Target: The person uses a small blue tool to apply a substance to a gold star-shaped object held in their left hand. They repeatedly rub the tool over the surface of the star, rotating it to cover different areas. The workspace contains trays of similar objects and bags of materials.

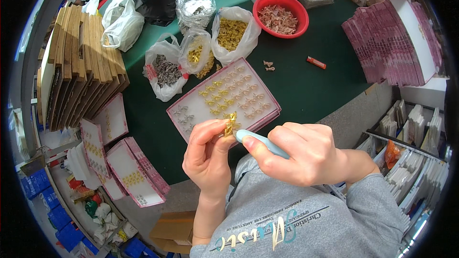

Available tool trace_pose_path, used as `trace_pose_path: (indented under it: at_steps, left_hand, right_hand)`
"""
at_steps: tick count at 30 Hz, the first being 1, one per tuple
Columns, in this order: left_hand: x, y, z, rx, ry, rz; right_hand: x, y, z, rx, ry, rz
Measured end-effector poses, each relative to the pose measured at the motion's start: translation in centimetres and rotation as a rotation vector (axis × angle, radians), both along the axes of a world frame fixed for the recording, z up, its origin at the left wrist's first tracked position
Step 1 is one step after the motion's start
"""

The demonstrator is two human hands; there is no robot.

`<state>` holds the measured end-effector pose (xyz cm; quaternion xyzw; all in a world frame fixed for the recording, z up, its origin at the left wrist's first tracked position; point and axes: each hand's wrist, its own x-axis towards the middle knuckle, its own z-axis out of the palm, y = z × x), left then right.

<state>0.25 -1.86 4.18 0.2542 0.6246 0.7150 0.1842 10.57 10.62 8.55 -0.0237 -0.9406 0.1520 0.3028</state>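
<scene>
My left hand pinches a small shiny gold ornament between thumb and fingertips. In my right hand is a tool with a light blue handle; its end meets the ornament, and I cannot make out its tip. Just beyond both hands lies a white display board with pink edges, stacked on at least one more. Rows of small silver, gold and rose-coloured ornaments sit on it.
Behind the board stand plastic bags of silver pieces and gold pieces, plus a red bowl of rose-coloured pieces. An orange-red lighter-like stick lies right. Stacked brown boards rise left; pink-edged boards stand right.
</scene>
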Motion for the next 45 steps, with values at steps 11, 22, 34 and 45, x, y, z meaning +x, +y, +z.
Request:
trace_pose_path:
  at_steps: [11,22,34,45]
  left_hand:
    - [0.1,-0.5,-0.8,0.078,-0.332,-0.012]
    - [-0.2,-0.4,-0.8,0.174,-0.513,-0.091]
    - [-0.2,-0.4,-0.9,0.151,-0.484,-0.084]
    - [-0.2,-0.3,-0.7,0.122,-0.456,-0.083]
  right_hand:
    - [-0.1,0.3,-0.2,0.01,0.015,0.022]
    - [-0.1,0.1,-0.6,-0.088,0.095,0.03]
    - [-0.2,0.2,-0.6,-0.081,0.056,0.02]
    - [-0.1,0.4,-0.5,-0.117,0.035,0.075]
